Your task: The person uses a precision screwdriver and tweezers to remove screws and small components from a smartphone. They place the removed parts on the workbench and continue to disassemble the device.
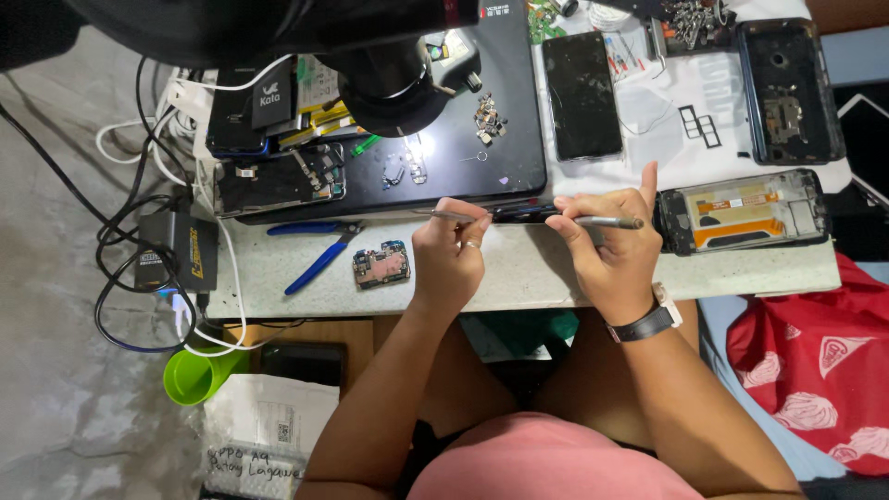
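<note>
Left hand [449, 255] pinches thin metal tweezers [444, 215]; right hand [607, 243] grips a grey pen-like tool [607, 222]. Both clamp a dark phone [528, 213] held on edge between them, above the table's [528, 268] near edge, long axis parallel to that edge. Tool lies along the same axis, tip toward the phone. An open phone frame [745, 210] rests just beside the right hand, orange flex cables inside.

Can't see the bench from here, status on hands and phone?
Left hand pinching tweezers. Right hand holding a grey tool. Both on the dark phone at table edge. Nothing in the way.
</note>
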